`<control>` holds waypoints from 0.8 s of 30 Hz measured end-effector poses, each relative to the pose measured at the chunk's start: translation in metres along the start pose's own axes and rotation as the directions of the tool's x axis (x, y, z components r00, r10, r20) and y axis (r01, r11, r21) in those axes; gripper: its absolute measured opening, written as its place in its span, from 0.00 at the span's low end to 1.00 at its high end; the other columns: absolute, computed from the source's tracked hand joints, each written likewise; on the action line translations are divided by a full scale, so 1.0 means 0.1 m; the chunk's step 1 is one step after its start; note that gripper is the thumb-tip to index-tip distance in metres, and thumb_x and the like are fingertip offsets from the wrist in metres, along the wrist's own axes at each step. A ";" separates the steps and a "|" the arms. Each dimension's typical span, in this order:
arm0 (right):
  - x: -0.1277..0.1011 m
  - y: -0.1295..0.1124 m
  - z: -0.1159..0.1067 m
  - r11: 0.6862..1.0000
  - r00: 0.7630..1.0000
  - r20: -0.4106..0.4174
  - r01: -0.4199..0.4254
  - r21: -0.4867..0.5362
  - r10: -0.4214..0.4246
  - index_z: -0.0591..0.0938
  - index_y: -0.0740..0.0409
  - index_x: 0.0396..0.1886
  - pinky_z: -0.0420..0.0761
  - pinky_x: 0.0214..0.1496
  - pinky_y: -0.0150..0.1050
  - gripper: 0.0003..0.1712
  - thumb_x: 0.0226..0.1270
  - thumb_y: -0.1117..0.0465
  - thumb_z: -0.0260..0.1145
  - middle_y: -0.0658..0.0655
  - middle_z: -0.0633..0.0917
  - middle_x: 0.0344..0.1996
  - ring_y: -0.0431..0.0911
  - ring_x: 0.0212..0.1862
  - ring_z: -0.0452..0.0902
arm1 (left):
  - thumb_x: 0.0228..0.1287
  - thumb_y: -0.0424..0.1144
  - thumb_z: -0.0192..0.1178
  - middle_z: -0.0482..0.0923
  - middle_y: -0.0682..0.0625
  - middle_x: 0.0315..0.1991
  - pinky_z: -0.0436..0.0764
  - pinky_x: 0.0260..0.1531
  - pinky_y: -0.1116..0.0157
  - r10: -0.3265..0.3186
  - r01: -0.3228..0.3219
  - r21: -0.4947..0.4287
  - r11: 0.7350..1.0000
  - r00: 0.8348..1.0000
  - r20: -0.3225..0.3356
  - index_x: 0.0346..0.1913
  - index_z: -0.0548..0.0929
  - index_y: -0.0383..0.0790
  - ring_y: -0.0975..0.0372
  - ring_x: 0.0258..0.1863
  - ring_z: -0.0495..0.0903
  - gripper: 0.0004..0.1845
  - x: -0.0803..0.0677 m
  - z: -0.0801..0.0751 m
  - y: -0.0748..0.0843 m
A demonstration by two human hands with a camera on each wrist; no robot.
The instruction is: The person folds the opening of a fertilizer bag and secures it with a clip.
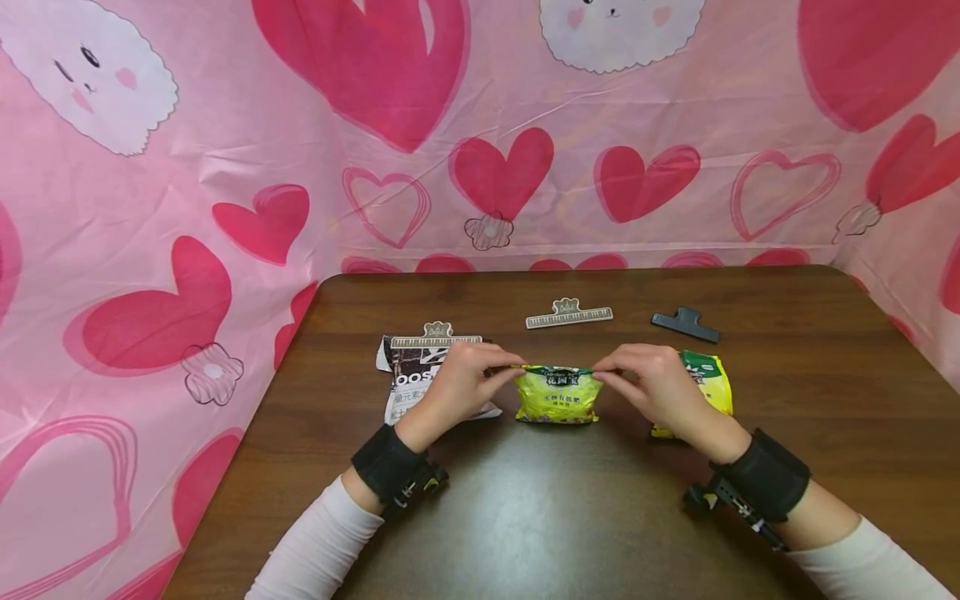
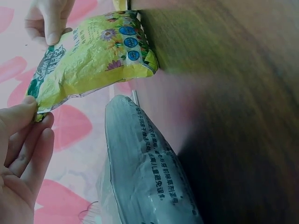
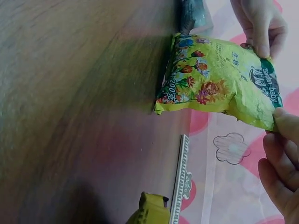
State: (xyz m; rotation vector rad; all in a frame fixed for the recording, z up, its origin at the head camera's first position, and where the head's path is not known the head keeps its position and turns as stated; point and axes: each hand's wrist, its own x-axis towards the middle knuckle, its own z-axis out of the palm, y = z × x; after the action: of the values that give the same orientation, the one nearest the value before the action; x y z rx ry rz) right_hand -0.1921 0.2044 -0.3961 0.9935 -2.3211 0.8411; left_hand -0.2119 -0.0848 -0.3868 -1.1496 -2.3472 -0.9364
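A yellow-green fertilizer bag (image 1: 558, 400) with a dark green top and printed flowers stands in the middle of the table. At its top left corner, my left hand (image 1: 468, 379) pinches the edge between thumb and fingers. The top right corner is pinched by my right hand (image 1: 660, 387) in the same way, so the top edge is stretched between them. Both wrist views show the bag's printed face, plump below the grip. A white and black soil bag (image 1: 408, 387), partly hidden behind my left hand, has a piano-key clip (image 1: 437, 337) along its top.
Another yellow and green bag (image 1: 708, 383) lies partly behind my right hand. Farther back on the brown table (image 1: 360, 300) are a loose piano-key clip (image 1: 568, 314) and a black clip (image 1: 686, 324). A pink heart-patterned cloth (image 1: 570, 200) hangs behind the table.
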 end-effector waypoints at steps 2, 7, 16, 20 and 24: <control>0.01 0.01 -0.02 1.000 1.000 0.027 -0.003 0.022 0.002 0.89 0.55 0.32 0.78 0.30 0.26 0.10 0.49 0.70 0.77 0.48 0.88 0.28 0.36 0.29 0.81 | 0.60 0.34 0.69 0.89 0.51 0.31 0.79 0.28 0.73 0.005 -0.005 -0.004 1.000 1.000 -0.004 0.38 0.91 0.41 0.67 0.27 0.85 0.04 0.00 0.00 -0.01; 0.08 0.05 -0.09 0.997 0.993 0.119 -0.028 0.066 0.020 0.89 0.52 0.36 0.80 0.31 0.32 0.10 0.53 0.67 0.76 0.45 0.88 0.31 0.34 0.32 0.81 | 0.60 0.34 0.69 0.89 0.51 0.31 0.79 0.28 0.71 0.004 -0.004 -0.009 1.000 1.000 -0.002 0.37 0.91 0.41 0.67 0.27 0.84 0.04 -0.01 -0.01 -0.01; 0.34 0.20 -0.19 0.995 0.967 0.238 -0.099 0.016 0.092 0.88 0.53 0.42 0.81 0.33 0.33 0.10 0.59 0.64 0.73 0.47 0.89 0.35 0.34 0.33 0.79 | 0.60 0.34 0.69 0.89 0.50 0.30 0.81 0.26 0.68 0.002 -0.002 -0.025 1.000 1.000 0.003 0.38 0.91 0.40 0.66 0.26 0.84 0.04 -0.02 -0.03 -0.01; 0.51 0.33 -0.18 0.990 0.939 0.315 -0.133 -0.049 0.142 0.89 0.53 0.42 0.81 0.34 0.34 0.09 0.61 0.62 0.73 0.49 0.89 0.34 0.37 0.32 0.80 | 0.60 0.34 0.69 0.89 0.50 0.31 0.80 0.28 0.70 0.020 -0.020 -0.026 0.999 1.000 -0.002 0.37 0.91 0.40 0.66 0.27 0.85 0.04 -0.02 -0.03 0.00; 0.69 0.48 -0.13 0.980 0.901 0.386 -0.174 -0.097 0.198 0.88 0.54 0.46 0.81 0.38 0.38 0.13 0.62 0.58 0.72 0.51 0.89 0.38 0.42 0.35 0.80 | 0.59 0.34 0.70 0.89 0.51 0.30 0.79 0.28 0.72 0.037 -0.037 -0.026 0.999 0.999 -0.002 0.37 0.91 0.40 0.66 0.28 0.85 0.04 -0.02 -0.03 0.01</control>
State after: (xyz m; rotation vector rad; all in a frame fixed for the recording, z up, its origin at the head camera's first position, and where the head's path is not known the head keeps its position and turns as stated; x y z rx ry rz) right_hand -0.2690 0.2075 -0.3603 1.0000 -2.8043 0.6838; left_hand -0.2094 -0.0874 -0.3855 -1.1976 -2.3107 -0.9568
